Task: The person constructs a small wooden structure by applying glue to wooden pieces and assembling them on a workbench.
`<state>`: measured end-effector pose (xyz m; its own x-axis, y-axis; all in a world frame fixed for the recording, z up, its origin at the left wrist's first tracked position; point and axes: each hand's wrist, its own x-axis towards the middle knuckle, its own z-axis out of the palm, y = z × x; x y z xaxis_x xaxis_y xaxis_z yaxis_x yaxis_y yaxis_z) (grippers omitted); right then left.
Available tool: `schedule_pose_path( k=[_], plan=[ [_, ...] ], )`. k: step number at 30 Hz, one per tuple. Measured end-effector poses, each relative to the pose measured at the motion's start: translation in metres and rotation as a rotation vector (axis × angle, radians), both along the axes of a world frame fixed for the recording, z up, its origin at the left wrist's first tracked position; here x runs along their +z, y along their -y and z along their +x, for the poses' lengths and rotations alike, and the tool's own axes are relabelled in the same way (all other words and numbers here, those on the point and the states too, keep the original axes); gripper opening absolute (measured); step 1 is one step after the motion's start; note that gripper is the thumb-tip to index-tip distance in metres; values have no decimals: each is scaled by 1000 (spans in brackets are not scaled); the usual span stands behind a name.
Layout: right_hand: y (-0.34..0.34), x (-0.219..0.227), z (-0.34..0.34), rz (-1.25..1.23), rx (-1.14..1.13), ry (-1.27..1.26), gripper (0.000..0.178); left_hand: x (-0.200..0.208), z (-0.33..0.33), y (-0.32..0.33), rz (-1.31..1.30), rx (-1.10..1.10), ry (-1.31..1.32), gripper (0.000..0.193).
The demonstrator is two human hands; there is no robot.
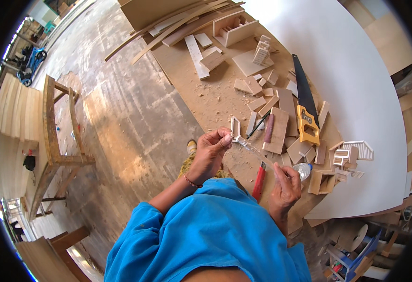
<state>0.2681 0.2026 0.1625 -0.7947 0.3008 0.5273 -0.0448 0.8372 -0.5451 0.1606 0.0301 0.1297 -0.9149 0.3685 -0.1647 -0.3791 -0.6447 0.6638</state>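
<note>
In front of my body, my left hand pinches a small pale wooden frame between thumb and fingers. My right hand is closed on a thin, light strip, whose far end reaches the frame near my left fingertips. Something whitish and shiny shows where they meet; I cannot tell what it is. Just beyond my right hand lies a clear plastic bottle with a blue cap. Between my hands, near the table's close edge, is a red utility knife.
The wooden worktable holds wood offcuts, a yellow-handled handsaw and a small slatted wooden model. A large white board lies to the right. Stacked boards and a wooden stand are left, across the concrete floor.
</note>
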Motion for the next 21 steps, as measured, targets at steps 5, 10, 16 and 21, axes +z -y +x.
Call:
schedule_pose_path(
  k=[5,10,16,21],
  plan=[
    [-3,-3,4,-41,-43,-4,32,-2,1,-5,53,-57,80,9],
    [-3,1,3,32,-50,-2,30,-1,2,-13,60,-140,98,8],
    [-7,-5,13,-46,-105,-16,31,-1,2,-16,56,-145,114,7],
    [-5,0,11,-22,-97,13,31,1,3,-17,78,-187,94,8]
  ],
)
